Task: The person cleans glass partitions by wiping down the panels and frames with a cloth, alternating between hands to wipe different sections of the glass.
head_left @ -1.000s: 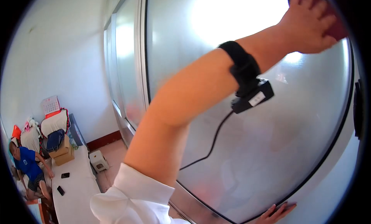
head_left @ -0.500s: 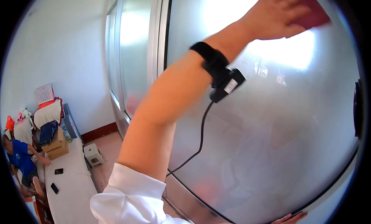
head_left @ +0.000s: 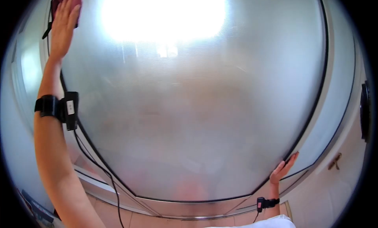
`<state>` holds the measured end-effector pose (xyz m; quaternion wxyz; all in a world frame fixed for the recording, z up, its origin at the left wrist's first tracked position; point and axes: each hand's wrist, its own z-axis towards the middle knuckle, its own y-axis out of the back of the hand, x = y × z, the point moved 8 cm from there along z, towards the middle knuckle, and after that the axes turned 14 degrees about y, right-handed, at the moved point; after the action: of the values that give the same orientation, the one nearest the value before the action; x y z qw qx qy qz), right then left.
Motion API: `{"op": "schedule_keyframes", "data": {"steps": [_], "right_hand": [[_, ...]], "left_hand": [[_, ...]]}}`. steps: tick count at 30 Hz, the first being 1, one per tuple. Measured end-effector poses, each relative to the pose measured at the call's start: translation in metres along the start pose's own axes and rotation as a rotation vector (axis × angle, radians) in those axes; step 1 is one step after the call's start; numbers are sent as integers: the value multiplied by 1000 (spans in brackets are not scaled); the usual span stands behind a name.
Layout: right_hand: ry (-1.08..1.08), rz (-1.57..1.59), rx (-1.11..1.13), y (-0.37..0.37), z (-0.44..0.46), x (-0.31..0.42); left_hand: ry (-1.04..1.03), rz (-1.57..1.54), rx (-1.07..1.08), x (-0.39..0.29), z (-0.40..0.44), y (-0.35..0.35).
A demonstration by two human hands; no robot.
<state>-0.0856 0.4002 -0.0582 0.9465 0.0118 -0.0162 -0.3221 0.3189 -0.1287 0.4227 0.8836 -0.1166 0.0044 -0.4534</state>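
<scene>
A maroon cloth [head_left: 71, 0] lies at the upper left edge of a large frosted glass panel [head_left: 189, 110]. My left hand [head_left: 63, 29] is flat over it, fingers stretched upward, holding it against the panel's edge. Low on the right, my right hand [head_left: 280, 171] rests on the dark edging of the panel's frame with its fingers extended, and it holds nothing. Each wrist wears a black strap with a small box, the left box [head_left: 71, 110] and the right box [head_left: 260, 204], with cables attached.
A white door with a metal handle [head_left: 334, 162] is at the right. Beneath the panel run a metal lower frame [head_left: 185, 207] and pinkish floor tiles [head_left: 138, 220]. Dangling from the left wrist, a black cable [head_left: 96, 164] crosses the panel's lower left corner.
The view has turned right, and the bed and the person in blue are out of sight. My left hand has carried the cloth leftward across the glass to its left edge.
</scene>
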Motion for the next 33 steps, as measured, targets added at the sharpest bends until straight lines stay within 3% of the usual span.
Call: {"op": "schedule_keyframes", "data": {"steps": [7, 9, 10, 11, 12, 14, 15, 16, 17, 18, 19, 21, 22, 23, 27, 33], "right_hand": [[9, 112, -33, 11, 36, 26], [24, 147, -24, 15, 45, 34], [22, 171, -47, 16, 41, 32], [17, 203, -44, 15, 39, 31], [15, 246, -31, 11, 34, 24], [13, 321, -13, 7, 29, 17], [4, 316, 15, 8, 31, 18], [-3, 303, 39, 10, 30, 17], [-5, 328, 48, 10, 29, 15], [7, 361, 51, 8, 26, 12], [12, 356, 56, 6, 22, 8], [40, 348, 70, 4, 23, 6], [58, 388, 80, 4, 24, 6], [44, 361, 102, 2, 23, 3], [49, 315, 117, -2, 20, 0], [104, 234, 73, 4, 33, 6]], "left_hand": [[94, 119, -110, 45, 31, 20], [84, 222, -187, 20, 44, 34], [-57, 127, -258, -14, 53, 44], [114, 4, -233, -59, 65, 57], [-104, 109, -266, -103, 69, 53], [-161, -104, -184, -209, 69, 44], [90, 163, 55, -266, 100, 30], [-348, -110, -334, -321, 71, 48], [-219, -95, -131, -360, 77, 39], [-292, -175, -197, -387, 63, 31], [-289, -293, -72, -421, 61, 23], [-281, -393, -23, -477, 52, 17], [-308, -438, -250, -498, 42, 17], [-271, -328, -227, -522, 39, -2], [-261, -206, -205, -545, 23, -1], [-404, -229, -194, -492, 0, 7]]}}
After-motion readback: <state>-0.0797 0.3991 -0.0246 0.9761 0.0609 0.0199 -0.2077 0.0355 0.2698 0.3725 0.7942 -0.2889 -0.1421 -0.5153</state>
